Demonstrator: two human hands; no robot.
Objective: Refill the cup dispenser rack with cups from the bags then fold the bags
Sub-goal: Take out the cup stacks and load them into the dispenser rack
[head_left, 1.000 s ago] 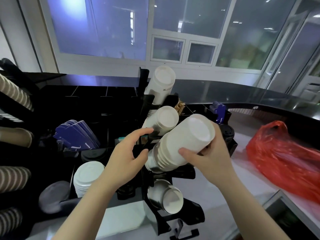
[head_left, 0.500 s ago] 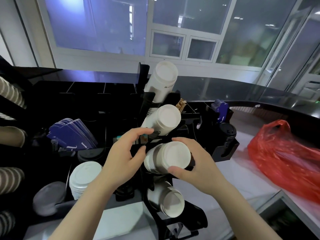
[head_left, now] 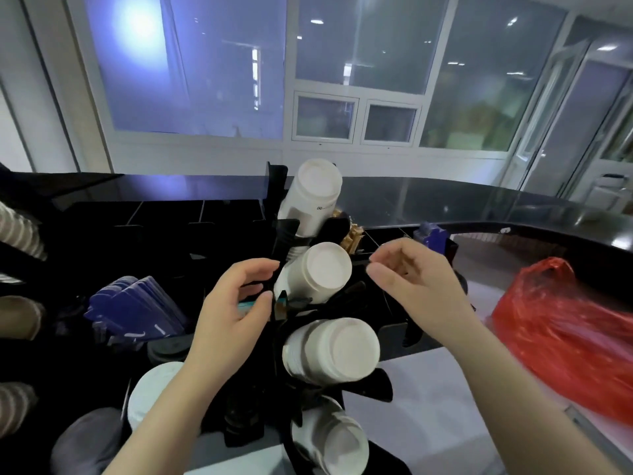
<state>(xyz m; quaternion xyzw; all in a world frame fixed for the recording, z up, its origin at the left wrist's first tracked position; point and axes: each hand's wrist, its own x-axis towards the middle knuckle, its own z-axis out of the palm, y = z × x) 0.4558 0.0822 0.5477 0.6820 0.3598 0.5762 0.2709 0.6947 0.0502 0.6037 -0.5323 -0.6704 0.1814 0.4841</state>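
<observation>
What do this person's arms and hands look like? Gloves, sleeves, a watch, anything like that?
Both are bare. The left hand and right hand wear no gloves, and no rings show on the fingers in view. Both forearms are uncovered as far as the picture's lower edge, with no sleeve, watch or bracelet in sight. No markings show on them. Whatever is worn above the forearms lies outside the picture.

A wall of large glazed panels (head_left: 212, 63) in pale frames was seen across the back, tinted blue, with a bright glare (head_left: 144, 25) at upper left and ceiling lights reflected in the glass. Two small windows (head_left: 356, 120) were set low at the centre, and a glazed door (head_left: 561, 108) was noted at right. A glossy black counter (head_left: 445, 204) was observed curving below, above a pale work surface (head_left: 445, 399).
</observation>
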